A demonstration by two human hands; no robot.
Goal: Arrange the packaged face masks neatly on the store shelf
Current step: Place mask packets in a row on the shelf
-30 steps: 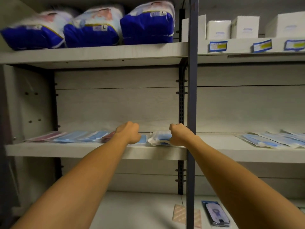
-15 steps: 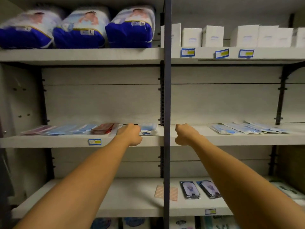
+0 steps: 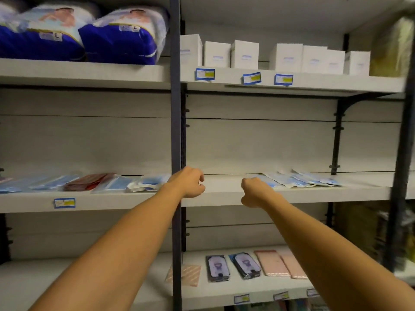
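Both arms are reaching in from the bottom of the frame toward the middle shelf (image 3: 224, 194) at frame centre. The left hand (image 3: 187, 182) is hovering just right of the dark upright post (image 3: 175, 131), fingers curled into a loose fist, holding nothing. The right hand (image 3: 254, 191) is hanging to its right, fingers also curled under, gripping nothing visible; its knuckles are sitting just in front of the near end of a fanned row of blue mask packs (image 3: 301, 179), contact not discernible.

Left of the post, a second row of packaged masks (image 3: 112, 182) is lying flat along the same shelf: mostly blue, one reddish-brown pack (image 3: 89, 181) among them, overlapping unevenly.

Upper left of frame: blue-and-white bulk packs (image 3: 121, 34) are sitting on the top shelf. Upper right: white boxes (image 3: 244, 55) are standing in a row above price tags (image 3: 251, 77). Lower centre: dark patterned packs (image 3: 244, 264) and pink packs (image 3: 272, 263) are lying on the bottom shelf. Edges of the frame are blurring.
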